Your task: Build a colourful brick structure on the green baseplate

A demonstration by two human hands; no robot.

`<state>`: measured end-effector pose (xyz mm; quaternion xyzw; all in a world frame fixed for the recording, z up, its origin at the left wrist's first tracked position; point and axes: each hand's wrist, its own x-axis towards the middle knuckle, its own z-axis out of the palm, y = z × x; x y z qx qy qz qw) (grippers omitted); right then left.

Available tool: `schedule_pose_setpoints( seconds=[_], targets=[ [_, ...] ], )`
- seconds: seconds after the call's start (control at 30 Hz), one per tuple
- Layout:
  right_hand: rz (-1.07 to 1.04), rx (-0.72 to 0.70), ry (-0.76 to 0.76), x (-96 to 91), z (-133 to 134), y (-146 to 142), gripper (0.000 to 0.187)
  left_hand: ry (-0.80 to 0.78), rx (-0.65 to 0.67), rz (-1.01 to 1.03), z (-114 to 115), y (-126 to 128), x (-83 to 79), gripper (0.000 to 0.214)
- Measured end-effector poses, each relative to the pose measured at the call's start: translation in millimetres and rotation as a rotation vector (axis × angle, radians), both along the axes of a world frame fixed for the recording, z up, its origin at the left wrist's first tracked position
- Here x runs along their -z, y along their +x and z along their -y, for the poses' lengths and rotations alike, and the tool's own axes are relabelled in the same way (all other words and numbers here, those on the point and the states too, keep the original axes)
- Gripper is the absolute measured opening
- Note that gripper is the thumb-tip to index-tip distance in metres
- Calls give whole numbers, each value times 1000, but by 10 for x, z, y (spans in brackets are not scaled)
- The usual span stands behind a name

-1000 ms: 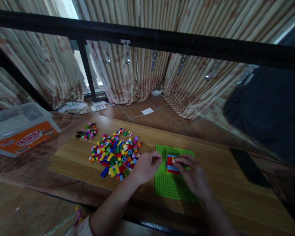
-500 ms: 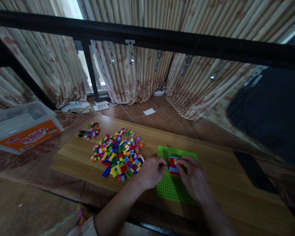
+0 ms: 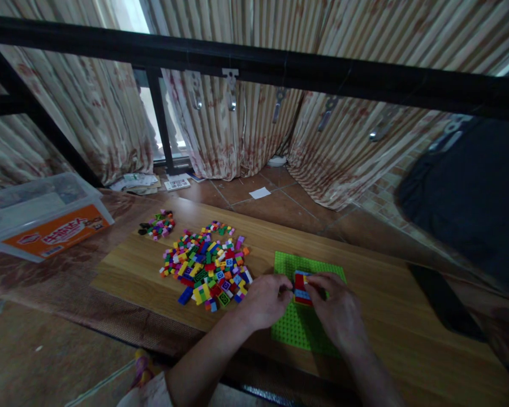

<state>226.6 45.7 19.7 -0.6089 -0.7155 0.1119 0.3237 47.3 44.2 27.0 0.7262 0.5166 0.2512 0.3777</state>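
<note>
A green studded baseplate [image 3: 294,330] lies on the wooden board [image 3: 127,271]. On it stands a small stack of red, blue and yellow bricks [image 3: 301,286]. My left hand [image 3: 266,299] is curled at the stack's left side, its fingertips pinched against it. My right hand [image 3: 338,311] rests on the plate, with its fingers closed on the stack's right side. A pile of loose coloured bricks [image 3: 207,267] lies just left of my left hand.
A smaller heap of bricks [image 3: 156,224] sits at the board's far left corner. A clear plastic box with an orange label [image 3: 42,217] stands to the left. A dark phone [image 3: 445,308] lies on the right. A black rail [image 3: 254,62] crosses overhead, with curtains behind.
My left hand has moved right, from the plate's left edge up against the brick stack. My right hand has stayed on the stack.
</note>
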Motion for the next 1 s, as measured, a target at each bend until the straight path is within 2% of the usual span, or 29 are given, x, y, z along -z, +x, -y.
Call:
schedule_pose_setpoints(
  seconds=[0.2, 0.37, 0.57, 0.77, 1.0],
  targets=[
    [-141, 34, -110, -14, -7, 68, 23, 9, 8, -34, 1, -4, -38, 22],
    [-192, 88, -124, -15, -20, 69, 28, 14, 9, -44, 6, -2, -68, 22],
    [-156, 135, -77, 41, -64, 28, 29, 13, 16, -56, 0, -3, -60, 22],
    [-104, 121, -27, 67, -82, 22, 29, -14, 24, -80, 7, -13, -93, 22],
    [-70, 108, -47, 92, -94, 24, 29, -15, 31, -81, 25, -10, -92, 23]
  ],
)
